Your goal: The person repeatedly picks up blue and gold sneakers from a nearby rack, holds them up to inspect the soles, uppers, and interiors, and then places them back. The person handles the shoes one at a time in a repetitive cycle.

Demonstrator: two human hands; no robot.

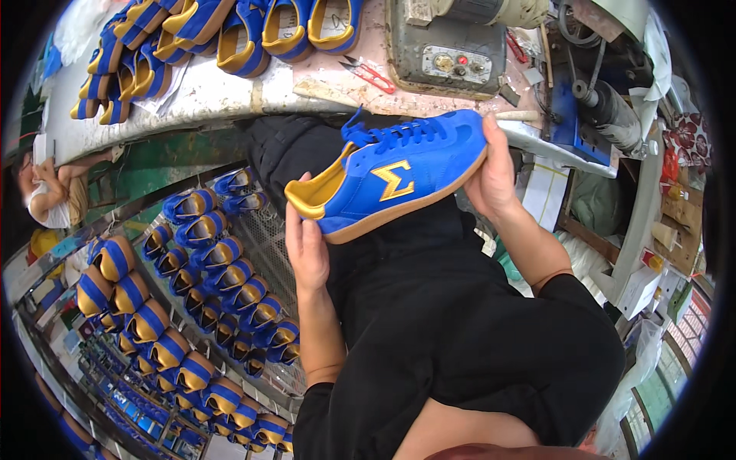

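A blue sneaker (441, 165) with blue laces, a gold heel lining, a gold emblem on its side and a tan gum sole is held up over my lap. My left hand (308, 249) grips it at the heel, its fingers against the heel and sole edge. Around the toe end is my right hand (493, 170), with the thumb over the tip and the fingers at the sole. The shoe lies sideways between them, heel to the left, its side turned up toward me. Part of each hand's fingers is hidden behind it.
Several matching shoes (245, 38) stand on the workbench (222, 100) ahead. Beside them lie red-handled thread snips (368, 74) and a grey control box (448, 61) with knobs. A blue machine (571, 107) stands at the right. Racks of shoes (169, 349) fill the left; a person (55, 192) sits beyond.
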